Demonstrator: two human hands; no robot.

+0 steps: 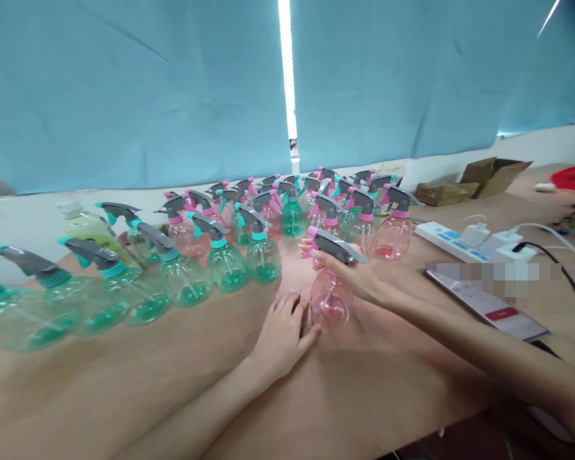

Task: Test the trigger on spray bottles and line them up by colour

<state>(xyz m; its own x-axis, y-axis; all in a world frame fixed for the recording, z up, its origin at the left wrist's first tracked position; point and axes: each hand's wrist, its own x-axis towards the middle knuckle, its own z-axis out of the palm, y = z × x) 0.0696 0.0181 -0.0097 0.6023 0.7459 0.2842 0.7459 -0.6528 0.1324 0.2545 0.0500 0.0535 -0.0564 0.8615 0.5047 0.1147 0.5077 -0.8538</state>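
A pink transparent spray bottle [329, 301] with a grey trigger head stands on the brown table [172, 383] in front of me. My right hand [352, 271] is wrapped round its neck and trigger head. My left hand [282, 332] lies flat on the table, fingers spread, its thumb touching the bottle's base. Behind them stand several rows of spray bottles, green ones [225, 262] on the left and pink ones [393, 233] on the right.
A white power strip [441, 235] with plugs and cables lies at the right, beside a phone or paper [489, 303]. Cardboard boxes [493, 174] sit at the far right. A bottle of yellowish liquid [91, 230] stands at the left. Blue curtains hang behind.
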